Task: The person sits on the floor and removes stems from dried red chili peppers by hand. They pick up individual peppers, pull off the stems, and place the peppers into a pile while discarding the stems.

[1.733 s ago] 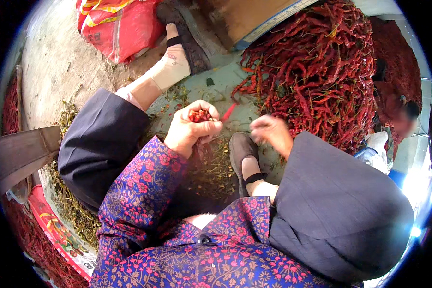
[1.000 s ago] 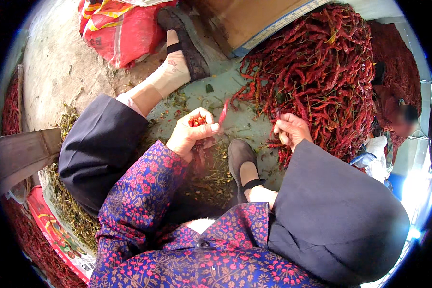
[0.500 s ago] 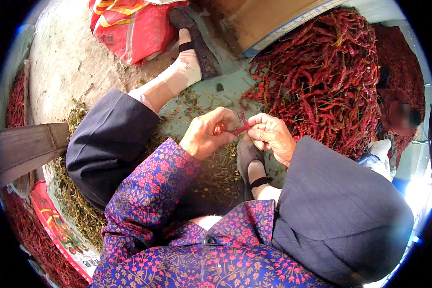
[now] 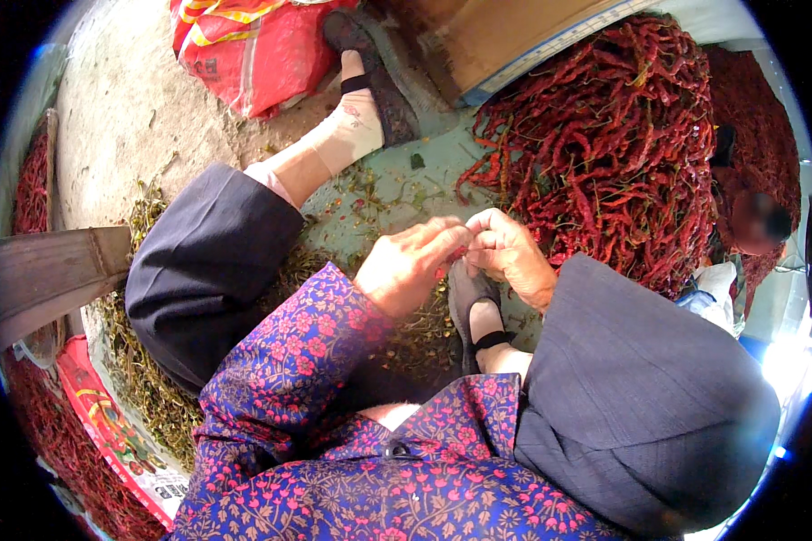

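My left hand [image 4: 408,269] and my right hand [image 4: 518,263] meet fingertip to fingertip above my right shoe. Both are closed, pinching a dried red chili pepper [image 4: 457,255] between them. Only small red patches of it show; the fingers cover the rest. Just beyond my right hand rises a big heap of dried red chili peppers [image 4: 595,153], long and wrinkled, some with pale stems.
Plucked stems [image 4: 153,379] litter the floor around my feet. A red sack [image 4: 253,68] lies at the far left beside a cardboard box [image 4: 487,41]. A wooden beam [image 4: 59,275] juts in at left. More chili peppers [image 4: 753,135] lie at far right.
My left hand has moved slightly right, and its fingers now overlap the right hand's fingertips. The chili pepper, plainly visible between the hands before, is now mostly covered.
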A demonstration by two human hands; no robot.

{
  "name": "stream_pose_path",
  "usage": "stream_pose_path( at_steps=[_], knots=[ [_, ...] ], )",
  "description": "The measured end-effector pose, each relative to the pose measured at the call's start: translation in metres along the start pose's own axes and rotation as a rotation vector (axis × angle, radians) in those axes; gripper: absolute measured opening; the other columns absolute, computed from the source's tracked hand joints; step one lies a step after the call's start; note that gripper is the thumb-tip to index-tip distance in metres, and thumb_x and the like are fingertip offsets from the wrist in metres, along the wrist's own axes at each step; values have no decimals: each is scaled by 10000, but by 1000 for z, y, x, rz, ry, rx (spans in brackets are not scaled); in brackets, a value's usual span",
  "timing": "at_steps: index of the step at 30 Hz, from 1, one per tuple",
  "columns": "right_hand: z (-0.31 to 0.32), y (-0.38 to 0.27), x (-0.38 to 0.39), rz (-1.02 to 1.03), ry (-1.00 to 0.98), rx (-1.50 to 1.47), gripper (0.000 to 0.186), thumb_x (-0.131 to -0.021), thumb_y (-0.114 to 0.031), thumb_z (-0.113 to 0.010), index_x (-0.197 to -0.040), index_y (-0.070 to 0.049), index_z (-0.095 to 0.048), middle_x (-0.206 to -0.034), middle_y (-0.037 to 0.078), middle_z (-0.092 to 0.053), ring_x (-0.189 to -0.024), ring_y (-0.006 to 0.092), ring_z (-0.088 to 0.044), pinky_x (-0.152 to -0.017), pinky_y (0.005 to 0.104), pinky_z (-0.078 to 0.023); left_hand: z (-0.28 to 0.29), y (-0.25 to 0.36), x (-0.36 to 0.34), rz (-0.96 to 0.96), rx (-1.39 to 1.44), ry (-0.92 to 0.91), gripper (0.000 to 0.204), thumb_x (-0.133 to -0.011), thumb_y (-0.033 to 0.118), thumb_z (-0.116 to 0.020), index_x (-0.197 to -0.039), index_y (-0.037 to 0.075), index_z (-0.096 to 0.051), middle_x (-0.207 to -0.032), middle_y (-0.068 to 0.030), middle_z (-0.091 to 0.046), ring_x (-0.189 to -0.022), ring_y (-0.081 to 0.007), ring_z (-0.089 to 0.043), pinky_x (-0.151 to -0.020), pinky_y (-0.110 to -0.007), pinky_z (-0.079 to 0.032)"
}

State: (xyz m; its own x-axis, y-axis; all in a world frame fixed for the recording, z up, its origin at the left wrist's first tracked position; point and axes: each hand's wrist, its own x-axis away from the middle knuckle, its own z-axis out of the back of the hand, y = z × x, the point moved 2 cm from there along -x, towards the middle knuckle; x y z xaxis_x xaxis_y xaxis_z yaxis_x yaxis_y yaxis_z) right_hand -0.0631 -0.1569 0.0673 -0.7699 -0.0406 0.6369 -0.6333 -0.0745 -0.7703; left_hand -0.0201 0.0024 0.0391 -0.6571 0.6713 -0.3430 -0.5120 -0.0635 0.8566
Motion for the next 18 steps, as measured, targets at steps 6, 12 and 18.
stream_pose_path(
  at_steps=[6,12,18],
  knots=[
    [-3,4,1,-36,-95,-62,280,-779,-16,-532,-1022,-51,-397,-697,43,-559,-567,52,-444,-490,188,-312,0,-7,1,143,172,-75,322,-662,19,-633,-965,51,-528,-865,-105,-580,-802,-246,-595,-689,-309,-473],
    [-8,2,2,0,-99,-16,289,-765,0,-535,-1010,-56,-394,-690,49,-563,-584,65,-472,-518,205,-351,-3,-11,4,189,261,-116,216,-679,21,-628,-878,49,-550,-774,-89,-587,-734,-212,-601,-675,-290,-467],
    [-15,7,4,341,98,466,265,-755,26,-514,-981,-47,-396,-666,105,-566,-639,201,-575,-530,306,-433,-10,-9,7,293,264,-17,179,-689,12,-623,-847,46,-547,-717,-79,-579,-665,-161,-587,-618,-274,-461]
  ],
)
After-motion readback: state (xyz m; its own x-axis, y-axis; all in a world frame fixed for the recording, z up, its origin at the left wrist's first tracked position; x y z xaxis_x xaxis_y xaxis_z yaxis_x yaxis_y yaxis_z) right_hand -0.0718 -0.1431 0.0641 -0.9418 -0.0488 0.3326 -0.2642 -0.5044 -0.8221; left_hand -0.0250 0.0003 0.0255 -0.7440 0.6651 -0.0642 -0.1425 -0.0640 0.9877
